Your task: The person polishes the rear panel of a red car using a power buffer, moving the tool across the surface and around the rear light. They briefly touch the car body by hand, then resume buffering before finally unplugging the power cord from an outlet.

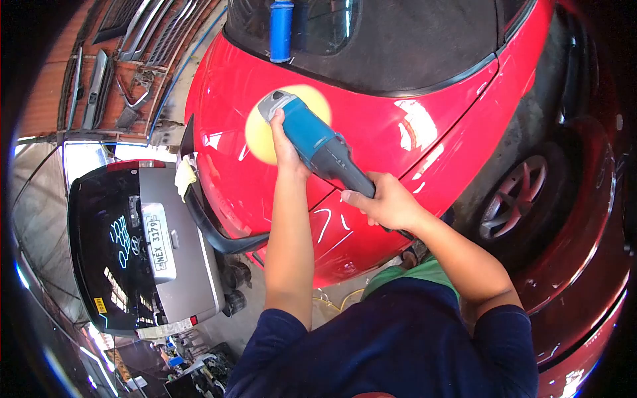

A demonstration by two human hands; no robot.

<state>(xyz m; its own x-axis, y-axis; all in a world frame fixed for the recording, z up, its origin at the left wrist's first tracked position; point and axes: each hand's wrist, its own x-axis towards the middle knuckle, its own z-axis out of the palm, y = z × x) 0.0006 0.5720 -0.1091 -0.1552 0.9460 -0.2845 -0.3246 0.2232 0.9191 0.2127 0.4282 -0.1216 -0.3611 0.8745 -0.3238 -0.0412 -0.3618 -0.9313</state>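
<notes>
A blue-green polisher (310, 132) with a dark grey handle lies across my two hands. Its round yellow pad (260, 132) rests against the glossy red panel (225, 159) of a car; the pad's rim looks smooth, and whether it is spinning I cannot tell. My left hand (286, 149) is closed around the head end of the tool, thumb along its side. My right hand (385, 202) wraps round the rear handle. Beyond the pad, a blue bottle (281, 33) is at the edge of the car's dark window.
A yellow cloth (186, 176) hangs over the black spoiler-like edge (211, 225) of the red car. A grey van (189, 265) is parked at left. To the right is a dark red car with a wheel (514, 198). Grilles and trim parts (99, 86) hang at upper left.
</notes>
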